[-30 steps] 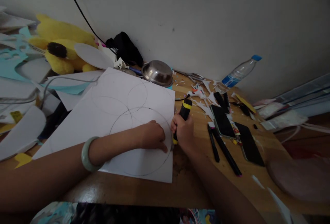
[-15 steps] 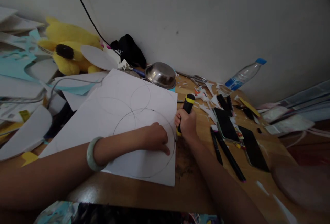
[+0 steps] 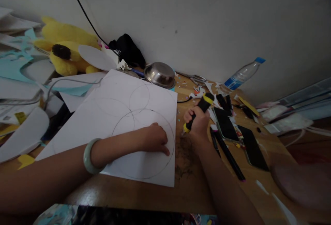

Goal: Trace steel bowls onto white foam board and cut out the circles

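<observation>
A white board (image 3: 152,97) with several pencilled circles lies at an angle on the wooden desk. My left hand (image 3: 155,138), a green bangle on its wrist, rests on the board inside the lower right circle. Its fingers are curled under and the thumb points toward the right edge; I see nothing held there. In my right hand (image 3: 200,125) is a black-and-yellow craft knife (image 3: 204,103), its thick handle tilted up to the right. The knife's small tip points down left, just right of the board's edge and apart from it.
An upturned metal bowl (image 3: 159,75) stands behind the board. To the right are a glue gun (image 3: 198,93), a plastic bottle (image 3: 239,78), black markers (image 3: 230,157), a phone (image 3: 226,124) and paper scraps. A yellow plush toy (image 3: 69,49) and cut sheets crowd the left.
My right hand has moved right with the knife, taking its tip off the board's right edge and tilting the handle further right. My left hand stays on the board.
</observation>
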`<state>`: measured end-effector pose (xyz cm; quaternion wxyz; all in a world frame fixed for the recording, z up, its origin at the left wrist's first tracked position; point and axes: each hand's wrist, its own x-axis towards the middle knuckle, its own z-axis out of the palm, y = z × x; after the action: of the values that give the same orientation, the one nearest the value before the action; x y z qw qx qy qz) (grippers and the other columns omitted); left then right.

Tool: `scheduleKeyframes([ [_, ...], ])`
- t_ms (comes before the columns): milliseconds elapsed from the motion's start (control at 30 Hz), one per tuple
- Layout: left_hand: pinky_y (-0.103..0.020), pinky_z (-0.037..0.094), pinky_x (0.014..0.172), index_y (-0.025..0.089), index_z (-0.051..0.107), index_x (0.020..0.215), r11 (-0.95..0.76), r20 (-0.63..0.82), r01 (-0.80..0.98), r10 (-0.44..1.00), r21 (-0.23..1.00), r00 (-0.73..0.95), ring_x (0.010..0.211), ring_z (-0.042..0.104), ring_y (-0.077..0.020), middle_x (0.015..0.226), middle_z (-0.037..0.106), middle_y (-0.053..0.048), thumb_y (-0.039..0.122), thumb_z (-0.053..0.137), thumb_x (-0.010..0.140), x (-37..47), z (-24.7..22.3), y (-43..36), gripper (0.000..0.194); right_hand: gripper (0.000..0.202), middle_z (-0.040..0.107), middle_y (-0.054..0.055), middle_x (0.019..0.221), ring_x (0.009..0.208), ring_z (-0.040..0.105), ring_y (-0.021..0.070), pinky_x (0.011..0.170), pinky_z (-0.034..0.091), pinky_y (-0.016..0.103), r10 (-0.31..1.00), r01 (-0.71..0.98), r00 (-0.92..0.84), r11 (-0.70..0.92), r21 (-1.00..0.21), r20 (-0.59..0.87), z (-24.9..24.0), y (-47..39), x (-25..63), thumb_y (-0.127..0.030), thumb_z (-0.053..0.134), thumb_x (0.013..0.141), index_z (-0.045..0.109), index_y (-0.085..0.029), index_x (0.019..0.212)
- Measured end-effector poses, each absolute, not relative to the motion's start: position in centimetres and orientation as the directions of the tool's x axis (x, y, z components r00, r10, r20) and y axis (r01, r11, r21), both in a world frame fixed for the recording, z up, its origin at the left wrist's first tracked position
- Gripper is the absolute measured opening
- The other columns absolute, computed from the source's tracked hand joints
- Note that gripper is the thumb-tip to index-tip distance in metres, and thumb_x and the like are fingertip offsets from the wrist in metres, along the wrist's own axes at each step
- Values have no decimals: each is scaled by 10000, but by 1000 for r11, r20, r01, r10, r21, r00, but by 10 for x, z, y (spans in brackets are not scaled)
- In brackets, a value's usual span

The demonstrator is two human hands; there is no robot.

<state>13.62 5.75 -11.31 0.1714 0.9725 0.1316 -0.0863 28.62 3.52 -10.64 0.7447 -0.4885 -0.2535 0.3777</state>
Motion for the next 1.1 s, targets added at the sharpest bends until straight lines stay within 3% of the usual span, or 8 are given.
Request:
scheduleKeyframes([
  [133,-341,363,711,136,635,658,-907,-235,307,244,288,941,761,600,-229,728,670,-73,435,606,806,134,-103,49,336,227,350,-117,455,341,292,26,316,234,142,773,-378,635,301,-875,-9,-92,30,304,-162,551,521,382,-211,664],
  [267,-367,429,695,117,602,978,-879,-115,452,438,155,892,913,578,-286,1010,621,-137,300,598,817,131,-100,10,244,238,341,-113,451,328,269,21,294,217,143,792,-429,599,197,-882,-115,-92,29,315,-238,585,574,354,-205,621],
  [400,-500,420,868,80,516,1223,-868,-94,496,491,34,866,1170,454,-389,1338,434,-233,578,593,735,129,-115,-32,701,216,431,-93,454,334,365,44,307,296,153,832,-303,528,-6,-953,-173,-103,32,320,-264,623,608,419,-203,638],
  [433,-519,402,897,70,500,1251,-877,-62,481,480,7,875,1202,424,-403,1352,418,-235,586,569,747,128,-120,-39,724,192,472,-77,456,346,413,60,319,333,162,839,-257,507,-74,-964,-199,-107,32,321,-255,630,611,451,-199,648],
  [633,-454,453,828,96,602,1159,-865,226,487,453,-124,862,1087,557,-355,1210,581,-176,256,457,849,123,-136,-52,378,103,617,40,502,417,560,140,391,461,235,871,-203,348,-291,-935,-347,-119,36,311,-172,659,583,558,-154,592],
  [867,-428,430,788,149,632,1107,-844,342,488,401,-224,850,1015,596,-313,1131,639,-143,292,456,838,118,-131,-60,352,149,533,-39,415,354,461,79,358,367,176,911,-182,294,-243,-953,-289,-108,35,296,-161,680,527,534,-175,549],
  [1033,-461,374,824,304,519,1243,-831,418,475,336,-289,844,1054,556,-316,1234,582,-76,387,458,846,101,-100,-62,410,280,525,-62,429,367,478,94,379,400,200,877,-173,466,-41,-984,-118,-79,7,298,-199,727,496,492,-190,648],
  [1100,-464,372,837,289,464,1301,-804,406,515,382,-297,830,1100,525,-323,1301,526,-89,408,457,847,99,-90,-59,470,320,531,-57,424,363,494,113,375,416,216,845,-142,525,-32,-989,-102,-72,-13,298,-228,736,510,474,-195,690],
])
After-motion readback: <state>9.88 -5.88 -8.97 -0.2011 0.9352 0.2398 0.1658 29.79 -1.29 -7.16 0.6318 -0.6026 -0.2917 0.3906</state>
